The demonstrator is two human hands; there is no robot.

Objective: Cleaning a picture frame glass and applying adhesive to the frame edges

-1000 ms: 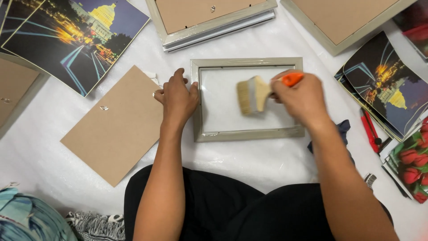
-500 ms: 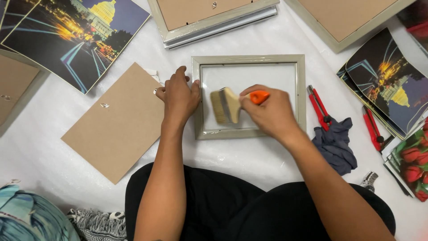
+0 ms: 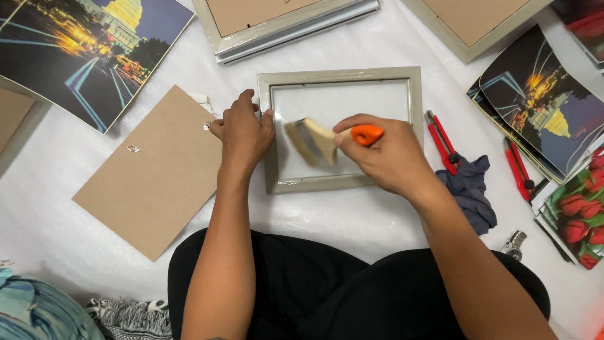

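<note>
a white sheet (image 3: 352, 44) carries a grey frame (image 3: 343, 184), brown backing board (image 3: 157, 170), red cutters (image 3: 442, 141) and prints (image 3: 82, 50).

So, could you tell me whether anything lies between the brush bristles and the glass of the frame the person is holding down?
Nothing visible does. The right hand holds the orange-handled brush with its bristles down over the bare glass, while the left hand presses only the left edge of the picture frame.

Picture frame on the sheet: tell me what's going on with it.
A person sits over a grey picture frame lying flat on a white sheet. The left hand presses on the frame's left edge, while the right hand holds an orange-handled brush, its bristles on the glass. A brown backing board lies to the left.
</note>
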